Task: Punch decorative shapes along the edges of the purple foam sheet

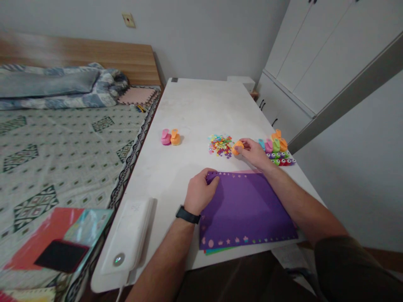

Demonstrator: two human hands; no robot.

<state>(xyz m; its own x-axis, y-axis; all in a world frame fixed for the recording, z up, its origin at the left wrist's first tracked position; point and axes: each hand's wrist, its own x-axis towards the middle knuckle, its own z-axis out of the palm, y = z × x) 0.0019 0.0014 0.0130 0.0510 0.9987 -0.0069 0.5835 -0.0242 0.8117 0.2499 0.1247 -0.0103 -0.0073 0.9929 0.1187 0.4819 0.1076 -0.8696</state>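
Observation:
My right hand (252,152) grips an orange craft punch (237,147) just right of a pile of small colourful paper cut-outs (220,144). With thumb and fingers, my left hand (203,188) pinches the top left corner of a purple sheet of paper (248,209). Small shaped holes run along the sheet's top, left and bottom edges. Pink and green sheets peek out from under it. Whether the corner is bent over is hard to tell.
A pink punch (165,137) and an orange punch (175,137) stand left on the white table (201,105). Several more punches (276,145) line the right edge. A white corded device (126,235) lies front left. Beside the table, a phone (62,256) rests on the bed.

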